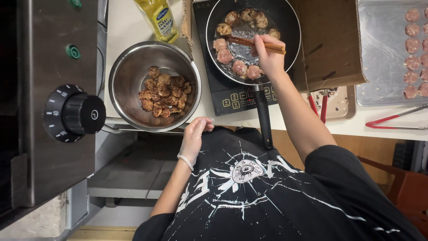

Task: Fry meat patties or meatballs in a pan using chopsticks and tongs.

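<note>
Overhead, your right hand (267,56) reaches over the black frying pan (292,27), its fingers (263,44) closed around a pair of wooden chopsticks (249,43) whose tips point away from the fingers toward the pink meat patties (224,56) frying in oil. More patties ring the pan's far side, beyond the chopstick tips. The pan sits on a black induction cooktop (232,96), its handle running back toward your body, just below your wrist. Your left hand (194,138), in a clear plastic glove, rests at the edge of the bench (127,27), fingers loosely curled and holding nothing. Just beyond those fingertips stands a steel bowl (129,76) of browned, cooked patties (162,91). Past the bowl stands a bottle of yellow oil (158,18). Well apart from your right fingers, a metal tray (383,53) carries raw patties.
</note>
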